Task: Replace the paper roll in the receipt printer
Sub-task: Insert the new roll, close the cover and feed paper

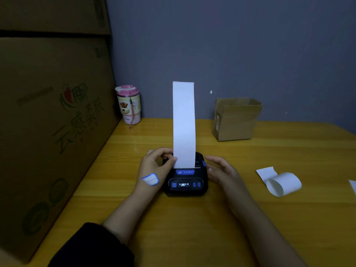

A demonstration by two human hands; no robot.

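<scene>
A small black receipt printer (185,183) with blue buttons and a lit display sits on the yellow wooden table (250,218). A long white paper strip (184,124) stands straight up out of its slot. My left hand (157,165), with a blue-edged label stuck on its back, pinches the strip's lower left edge beside the printer. My right hand (221,170) hovers open just right of the printer, fingers apart, holding nothing. A loose curl of white paper (280,182) lies on the table to the right.
Large cardboard boxes (50,122) wall off the left side. A pink-lidded cup (128,105) stands at the back left, and a small open cardboard box (236,119) at the back right. Another white scrap (353,185) shows at the right edge.
</scene>
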